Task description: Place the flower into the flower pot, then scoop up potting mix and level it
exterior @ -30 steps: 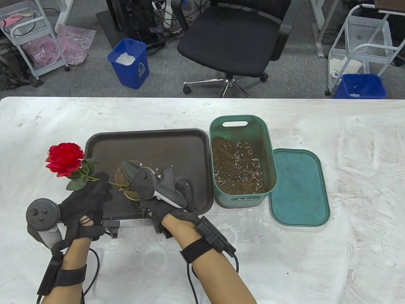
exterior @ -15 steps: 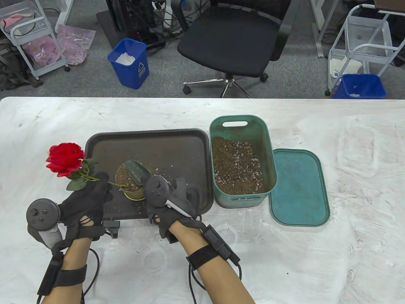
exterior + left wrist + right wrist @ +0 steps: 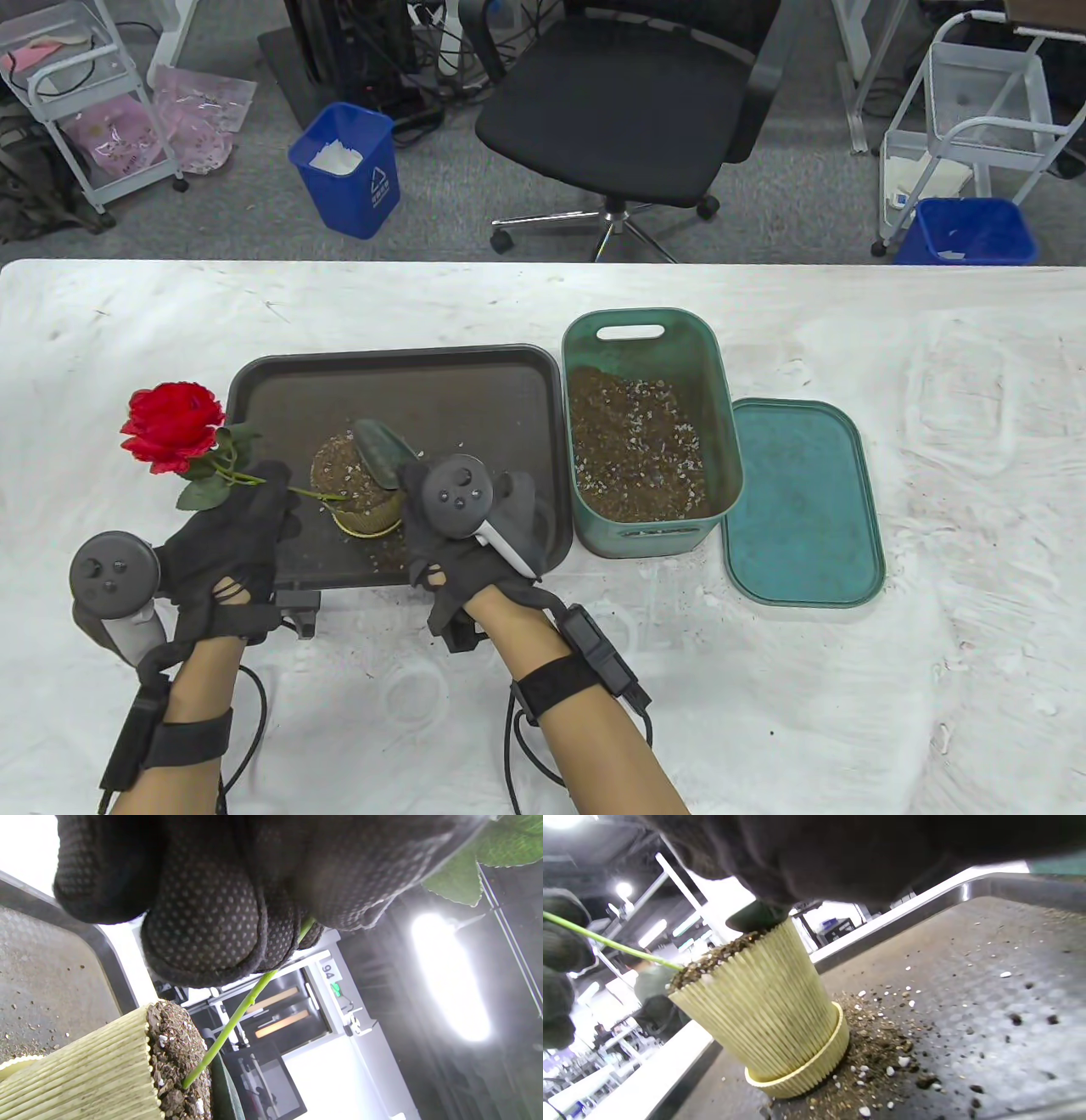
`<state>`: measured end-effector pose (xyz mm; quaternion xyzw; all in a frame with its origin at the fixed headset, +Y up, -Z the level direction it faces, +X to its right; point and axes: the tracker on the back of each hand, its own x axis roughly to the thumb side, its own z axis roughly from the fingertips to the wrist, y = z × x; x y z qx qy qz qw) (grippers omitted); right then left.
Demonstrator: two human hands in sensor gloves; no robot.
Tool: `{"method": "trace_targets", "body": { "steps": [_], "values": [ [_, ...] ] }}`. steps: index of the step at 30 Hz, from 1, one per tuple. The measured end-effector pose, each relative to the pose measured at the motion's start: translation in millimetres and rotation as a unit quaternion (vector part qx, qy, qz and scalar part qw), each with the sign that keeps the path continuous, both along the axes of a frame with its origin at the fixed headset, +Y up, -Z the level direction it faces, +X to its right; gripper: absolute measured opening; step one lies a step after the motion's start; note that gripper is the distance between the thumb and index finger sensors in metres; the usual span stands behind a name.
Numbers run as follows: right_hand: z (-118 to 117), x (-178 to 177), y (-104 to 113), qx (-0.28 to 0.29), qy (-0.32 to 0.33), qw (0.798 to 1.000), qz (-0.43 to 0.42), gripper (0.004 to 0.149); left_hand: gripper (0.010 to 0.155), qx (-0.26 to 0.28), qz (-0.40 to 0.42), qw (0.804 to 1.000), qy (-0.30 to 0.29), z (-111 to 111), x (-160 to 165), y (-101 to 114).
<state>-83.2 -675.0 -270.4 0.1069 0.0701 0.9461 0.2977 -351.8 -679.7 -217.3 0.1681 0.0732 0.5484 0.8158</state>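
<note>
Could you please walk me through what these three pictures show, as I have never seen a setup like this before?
No robot here: a person's two gloved hands, each with a tracker strapped on. The table view looks down from above; the other two come from cameras on each wrist. On the white table sits a dark tray holding a ribbed yellow flower pot filled with potting mix, some spilled around it. Beside the tray are a green bin of mix and its lid. The left hand pinches the stem of a red flower, whose end goes into the pot. The right hand holds a green trowel over the pot.
</note>
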Motion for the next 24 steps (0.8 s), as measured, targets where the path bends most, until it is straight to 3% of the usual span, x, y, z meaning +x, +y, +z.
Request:
{"method": "trace_targets", "body": {
  "steps": [7, 8, 9, 12, 15, 18, 24],
  "values": [
    [-3.2, -20.9, 26.7, 0.046, 0.019, 0.998, 0.041, 0.049, 0.042, 0.000, 0.000, 1.000, 0.000, 0.0, -0.3, 0.2],
    [-4.7, -25.1, 26.9, 0.040, 0.022, 0.997, 0.063, 0.049, 0.042, 0.000, 0.000, 1.000, 0.000, 0.0, -0.3, 0.2],
    [-7.3, -28.4, 23.7, -0.007, 0.038, 0.994, 0.099, 0.048, 0.042, 0.000, 0.000, 1.000, 0.000, 0.0, -0.4, 0.2],
    [-8.4, -31.9, 22.9, -0.045, 0.031, 0.993, 0.102, 0.048, 0.042, 0.000, 0.000, 1.000, 0.000, -0.2, -0.1, 0.0],
    [-7.0, -33.5, 27.6, -0.010, 0.039, 0.993, 0.114, 0.049, 0.042, 0.000, 0.000, 1.000, 0.000, -0.4, -0.5, 0.2],
    [-2.5, -33.4, 35.0, 0.056, 0.063, 0.994, 0.075, 0.049, 0.042, -0.001, 0.002, 1.000, 0.000, -0.5, -0.5, 0.1],
    [-1.6, -43.2, 27.4, 0.054, 0.088, 0.985, 0.140, 0.047, 0.042, 0.000, -0.001, 1.000, 0.000, -0.4, 0.4, 0.8]
  ]
}}
